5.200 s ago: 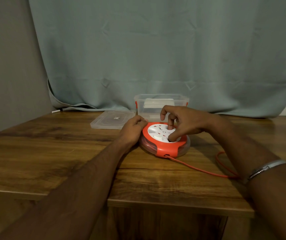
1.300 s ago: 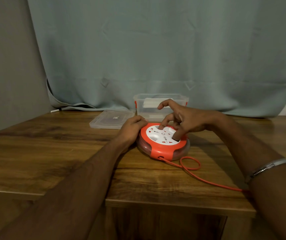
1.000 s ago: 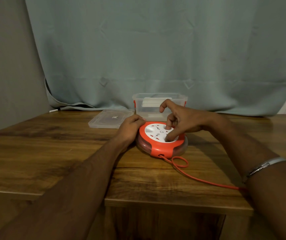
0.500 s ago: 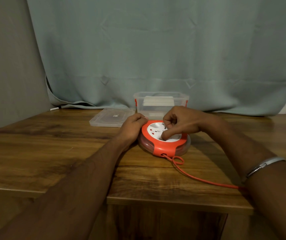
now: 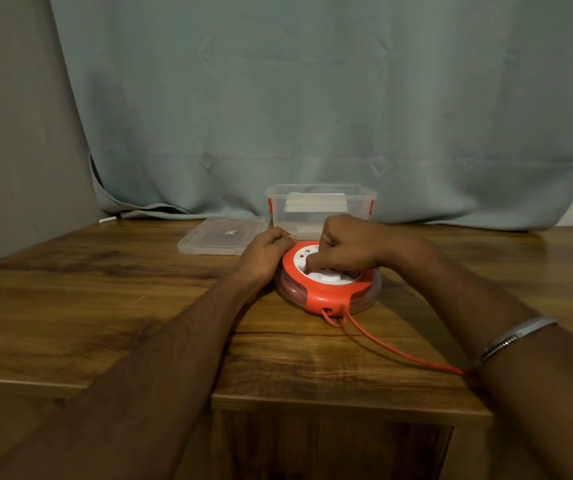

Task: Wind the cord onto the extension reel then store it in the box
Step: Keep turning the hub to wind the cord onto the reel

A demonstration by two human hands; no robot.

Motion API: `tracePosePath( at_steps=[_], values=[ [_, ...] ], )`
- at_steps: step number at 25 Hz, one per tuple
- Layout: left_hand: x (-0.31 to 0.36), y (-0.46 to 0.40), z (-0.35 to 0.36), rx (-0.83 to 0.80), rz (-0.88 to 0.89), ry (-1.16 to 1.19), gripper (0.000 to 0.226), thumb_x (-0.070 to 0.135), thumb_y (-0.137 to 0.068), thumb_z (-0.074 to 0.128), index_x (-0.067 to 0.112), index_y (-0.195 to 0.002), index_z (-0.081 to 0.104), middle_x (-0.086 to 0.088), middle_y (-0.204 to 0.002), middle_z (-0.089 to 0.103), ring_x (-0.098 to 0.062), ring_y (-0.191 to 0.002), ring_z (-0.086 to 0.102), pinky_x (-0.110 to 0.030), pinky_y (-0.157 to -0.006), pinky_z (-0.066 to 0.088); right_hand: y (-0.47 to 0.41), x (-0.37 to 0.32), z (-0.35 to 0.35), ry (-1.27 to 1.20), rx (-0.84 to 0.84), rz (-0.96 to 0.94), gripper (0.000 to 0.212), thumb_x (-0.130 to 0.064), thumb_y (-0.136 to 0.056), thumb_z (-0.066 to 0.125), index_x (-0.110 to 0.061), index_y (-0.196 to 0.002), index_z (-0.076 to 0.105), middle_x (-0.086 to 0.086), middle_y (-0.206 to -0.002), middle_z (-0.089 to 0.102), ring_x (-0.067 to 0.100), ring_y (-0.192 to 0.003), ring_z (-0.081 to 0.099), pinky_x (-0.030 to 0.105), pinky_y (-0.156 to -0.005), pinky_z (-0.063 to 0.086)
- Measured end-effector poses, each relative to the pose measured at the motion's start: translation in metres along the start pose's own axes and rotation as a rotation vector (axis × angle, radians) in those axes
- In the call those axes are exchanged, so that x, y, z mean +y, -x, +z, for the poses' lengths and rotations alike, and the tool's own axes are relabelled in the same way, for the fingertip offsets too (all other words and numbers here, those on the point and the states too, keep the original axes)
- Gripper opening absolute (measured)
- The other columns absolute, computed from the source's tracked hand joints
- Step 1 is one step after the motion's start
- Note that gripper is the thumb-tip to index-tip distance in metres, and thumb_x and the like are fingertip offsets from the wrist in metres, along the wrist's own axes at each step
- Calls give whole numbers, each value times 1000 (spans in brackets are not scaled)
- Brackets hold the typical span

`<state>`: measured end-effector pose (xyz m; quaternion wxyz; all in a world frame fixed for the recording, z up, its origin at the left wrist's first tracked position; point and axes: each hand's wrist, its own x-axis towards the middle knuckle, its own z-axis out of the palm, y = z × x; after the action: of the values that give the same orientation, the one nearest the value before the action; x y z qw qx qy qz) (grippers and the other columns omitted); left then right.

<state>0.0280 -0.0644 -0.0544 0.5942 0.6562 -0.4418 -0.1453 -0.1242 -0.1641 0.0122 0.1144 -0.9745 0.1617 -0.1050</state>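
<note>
Round extension reel [image 5: 326, 289], lying flat on the wooden table [image 5: 105, 306] near the front edge: orange top ring, white socket face in the middle, clear outer wall showing orange coils wound inside. Orange cord [image 5: 399, 351] leaving a small port at the reel's near side, bunched into one tight little kink right at the port, then running straight across the table toward the right forearm and vanishing under it. Clear plastic box [image 5: 319, 206] with orange side clips just behind the reel, open, something pale and flat inside. Clear lid [image 5: 222, 235] flat on the table just left of the box.

Left hand [image 5: 264, 254] curled closed against the reel's left rim, gripping it, thumb on top of the orange ring. Right hand [image 5: 347, 247] bunched into a loose fist on the white face, index finger pressed down into the hub. Metal bangle [image 5: 513, 336] on the right wrist.

Against half a second ago: cord loop at the port drawn smaller and pulled tight against the reel; right fist turned further over the face, hiding more of the white. Over five seconds: loose curve of cord on the right side of the table gone, replaced by a nearly straight run. Left hand in the same grip on the rim throughout.
</note>
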Motion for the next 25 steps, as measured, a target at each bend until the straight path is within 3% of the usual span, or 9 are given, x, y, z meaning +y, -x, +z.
tracePosePath(
  at_steps=[4,7,10,12,15,20,25],
  values=[
    [1,0,1,12,2,1,22,23,-103,50,12,-94,67,-14,-94,74,-26,-85,70,-48,-86,57,-2,2,2,-79,1,-55,41,-33,-90,73,-16,-53,67,-5,-45,61,8,-47,56,30,-60,48],
    [0,-1,1,28,11,26,20,21,-100,53,13,-89,67,-12,-87,72,-25,-80,66,-48,-83,55,5,14,-10,-161,-9,-191,11,-9,-83,77,-18,-77,74,-6,-73,71,1,-65,61,26,-68,48],
    [0,0,1,17,-3,7,21,20,-103,50,13,-92,66,-11,-87,71,-23,-81,66,-42,-77,54,9,27,-24,-211,-75,-191,47,10,-74,78,-11,-115,69,2,-109,73,-7,-68,62,13,-62,45],
    [1,0,1,14,-2,-6,21,21,-104,49,14,-92,65,-9,-86,70,-21,-80,66,-37,-73,54,8,34,-27,-211,-121,-200,60,7,-70,84,-16,-122,65,-3,-118,72,1,-61,56,18,-59,46],
    [2,0,0,12,11,-18,21,21,-104,48,15,-93,64,-7,-86,69,-19,-77,65,-33,-69,52,3,43,-27,-177,-132,-169,69,-12,-63,88,-27,-125,62,-13,-112,74,15,-74,56,22,-61,47],
    [1,0,0,10,2,-12,21,23,-105,49,15,-94,65,-12,-92,71,-23,-82,67,-41,-79,56,5,42,-23,-220,-114,-125,67,-6,-63,90,-26,-118,57,1,-109,75,4,-59,56,26,-56,47],
    [2,1,1,19,18,24,18,23,-104,50,15,-96,64,-10,-91,71,-21,-79,67,-36,-71,55,9,33,-16,-154,-43,-114,52,-29,-58,94,-24,-94,56,10,-84,74,3,-63,61,36,-62,50]
  ],
)
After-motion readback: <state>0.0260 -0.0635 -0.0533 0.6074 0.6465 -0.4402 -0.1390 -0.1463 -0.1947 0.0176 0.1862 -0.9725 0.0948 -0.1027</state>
